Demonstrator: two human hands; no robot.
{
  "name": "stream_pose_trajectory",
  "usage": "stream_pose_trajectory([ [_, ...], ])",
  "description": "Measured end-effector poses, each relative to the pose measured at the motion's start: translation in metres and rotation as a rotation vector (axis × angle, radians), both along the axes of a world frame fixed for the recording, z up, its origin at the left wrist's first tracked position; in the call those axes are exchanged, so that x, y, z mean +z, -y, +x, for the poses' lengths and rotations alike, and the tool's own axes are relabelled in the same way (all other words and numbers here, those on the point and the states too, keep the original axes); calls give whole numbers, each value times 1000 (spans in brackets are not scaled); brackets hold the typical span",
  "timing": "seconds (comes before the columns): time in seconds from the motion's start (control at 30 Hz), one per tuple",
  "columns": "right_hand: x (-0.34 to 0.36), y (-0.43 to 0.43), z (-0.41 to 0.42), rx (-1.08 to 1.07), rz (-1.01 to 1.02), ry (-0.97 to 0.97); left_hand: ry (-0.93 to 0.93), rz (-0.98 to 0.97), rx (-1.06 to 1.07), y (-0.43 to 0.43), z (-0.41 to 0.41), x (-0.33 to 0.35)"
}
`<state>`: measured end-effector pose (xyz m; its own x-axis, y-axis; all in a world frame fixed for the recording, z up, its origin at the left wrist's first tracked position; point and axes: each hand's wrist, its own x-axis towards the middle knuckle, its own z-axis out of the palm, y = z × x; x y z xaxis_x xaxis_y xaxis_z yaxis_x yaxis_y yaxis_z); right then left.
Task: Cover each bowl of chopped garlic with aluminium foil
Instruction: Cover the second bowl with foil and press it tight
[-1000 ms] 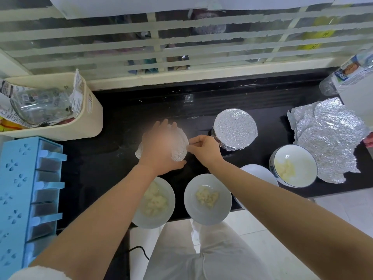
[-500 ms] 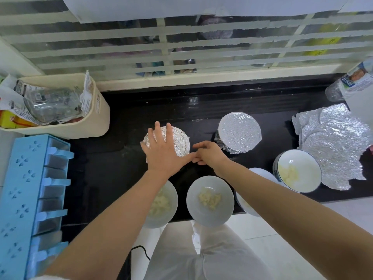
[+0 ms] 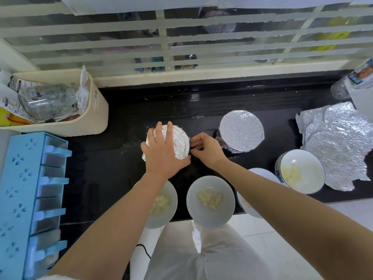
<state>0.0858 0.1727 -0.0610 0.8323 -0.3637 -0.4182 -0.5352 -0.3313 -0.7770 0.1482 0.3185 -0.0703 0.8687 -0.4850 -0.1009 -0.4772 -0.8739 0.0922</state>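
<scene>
My left hand point(image 3: 163, 152) lies flat on top of a foil-wrapped bowl point(image 3: 179, 142) in the middle of the black counter. My right hand point(image 3: 205, 150) is at that bowl's right rim, fingers curled and pinching the foil edge. A second foil-covered bowl point(image 3: 241, 131) stands just to the right. Uncovered bowls of chopped garlic sit along the front edge: one point(image 3: 163, 205) under my left forearm, one point(image 3: 211, 201) in the middle, one point(image 3: 248, 201) half hidden by my right forearm, and a blue-rimmed one point(image 3: 300, 174) at the right. Loose foil sheets point(image 3: 339, 144) lie at the far right.
A cream bin point(image 3: 94, 116) with wrappers stands at the back left. A blue compartment rack point(image 3: 30, 188) fills the left side. A plastic bottle point(image 3: 353, 81) lies at the back right. The counter's front edge point(image 3: 302, 205) runs just behind the front bowls.
My left hand has settled flatter on the foil top. My right hand has shifted to the bowl's right rim and now pinches the foil edge. The view has tilted slightly.
</scene>
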Motion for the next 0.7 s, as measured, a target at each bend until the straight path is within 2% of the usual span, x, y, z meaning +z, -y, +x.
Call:
stream_pose_trajectory([
  [0.23,0,-2,2,-7,-24,21,18,-4,-1,0,0,-1],
  [0.6,6,-9,0,6,-241,-20,3,11,4,1,-1,1],
  [0.7,7,-14,-1,-43,-245,-18,0,10,2,1,-1,2],
])
